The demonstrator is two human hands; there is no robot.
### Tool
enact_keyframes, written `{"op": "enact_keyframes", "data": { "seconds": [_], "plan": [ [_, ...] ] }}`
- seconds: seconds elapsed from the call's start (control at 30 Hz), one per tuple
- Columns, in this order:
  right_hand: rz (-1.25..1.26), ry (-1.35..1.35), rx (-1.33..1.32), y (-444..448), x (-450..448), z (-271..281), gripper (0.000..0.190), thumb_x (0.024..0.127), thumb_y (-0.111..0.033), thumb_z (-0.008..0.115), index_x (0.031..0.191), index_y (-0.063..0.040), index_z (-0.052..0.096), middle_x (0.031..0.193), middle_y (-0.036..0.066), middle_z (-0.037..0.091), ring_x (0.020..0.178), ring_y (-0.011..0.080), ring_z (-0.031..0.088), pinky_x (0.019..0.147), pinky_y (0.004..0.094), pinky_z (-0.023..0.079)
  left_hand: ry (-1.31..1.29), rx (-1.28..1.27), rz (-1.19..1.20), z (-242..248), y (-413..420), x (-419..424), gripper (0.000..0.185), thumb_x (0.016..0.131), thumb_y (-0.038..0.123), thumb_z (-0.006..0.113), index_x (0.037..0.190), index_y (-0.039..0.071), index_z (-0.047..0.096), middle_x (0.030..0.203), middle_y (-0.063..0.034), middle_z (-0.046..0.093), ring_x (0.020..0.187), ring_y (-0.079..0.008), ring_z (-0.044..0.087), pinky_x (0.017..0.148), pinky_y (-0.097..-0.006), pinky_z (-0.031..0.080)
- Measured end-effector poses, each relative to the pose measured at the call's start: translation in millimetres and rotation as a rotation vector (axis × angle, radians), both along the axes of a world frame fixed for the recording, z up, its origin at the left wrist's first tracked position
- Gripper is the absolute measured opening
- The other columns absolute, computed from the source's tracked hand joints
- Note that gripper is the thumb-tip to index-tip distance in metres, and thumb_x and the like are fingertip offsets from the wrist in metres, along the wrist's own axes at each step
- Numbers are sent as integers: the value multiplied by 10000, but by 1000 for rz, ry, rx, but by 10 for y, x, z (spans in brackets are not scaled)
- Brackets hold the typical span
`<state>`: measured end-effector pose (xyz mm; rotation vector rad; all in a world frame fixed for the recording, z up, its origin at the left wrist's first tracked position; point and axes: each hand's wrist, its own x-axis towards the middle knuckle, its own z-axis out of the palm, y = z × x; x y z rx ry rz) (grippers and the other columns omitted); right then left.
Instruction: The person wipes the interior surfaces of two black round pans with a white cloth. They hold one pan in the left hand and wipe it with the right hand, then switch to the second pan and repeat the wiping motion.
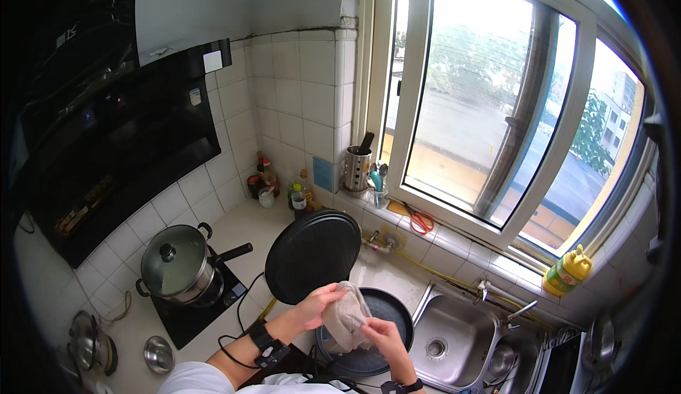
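Observation:
A pale beige cloth (343,317) is bunched between my two hands. Its upper edge is pinched by my left hand (319,303), while the fingers of my right hand (382,335) grip its right side. Below the cloth lies the round dark lower plate (391,314) of what looks like an electric griddle. The ribbed black lid (314,255) stands raised behind it. The cloth and my hands hide part of the lower plate.
A lidded pot (175,266) sits on a black induction cooktop (183,325) at left, near a metal bowl (159,354). The steel sink (457,341) adjoins the griddle at right. Red-handled scissors (421,223) and a yellow bottle (567,271) rest on the windowsill.

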<state>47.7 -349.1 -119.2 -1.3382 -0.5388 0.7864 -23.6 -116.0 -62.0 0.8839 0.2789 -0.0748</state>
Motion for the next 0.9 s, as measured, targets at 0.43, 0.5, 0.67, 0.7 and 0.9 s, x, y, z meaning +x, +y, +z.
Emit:
{"op": "enact_keyframes", "data": {
  "seconds": [0.43,0.5,0.67,0.7,0.9],
  "plan": [
    [-138,85,333,174,168,369,255,1080,-229,597,1097,-8,723,954,-34,697,858,43,605,771,205,461,-267,863,-214,8,-20,-147,642,928,237,795,1489,79,525,1339,-103,609,1224,-212,603,1021,-386,522],
    [-136,89,306,314,137,375,228,1079,-219,592,1083,-34,725,918,-49,683,853,48,605,757,203,457,-183,773,-243,133,-107,-46,396,959,185,759,1317,43,669,1074,-45,728,933,-123,678,824,-288,574],
    [-711,-551,-51,584,222,333,409,919,-129,757,1279,20,633,1176,151,666,1058,230,661,892,315,524,-16,892,25,50,-118,50,233,978,207,739,992,-23,773,779,-5,733,659,-61,650,615,-239,557],
    [-576,-477,-4,618,188,315,408,934,-118,740,1303,13,625,1171,143,672,1069,217,657,913,314,522,-15,844,72,0,-95,71,236,975,213,743,990,-20,771,767,-5,729,643,-55,645,611,-239,559],
    [-221,-244,134,966,145,242,349,979,-134,680,1311,-27,671,1139,93,734,1076,136,664,943,302,533,-73,615,-116,147,206,100,207,1023,108,660,1174,-14,731,1031,-69,769,877,-97,717,755,-242,573]
  ]
}}
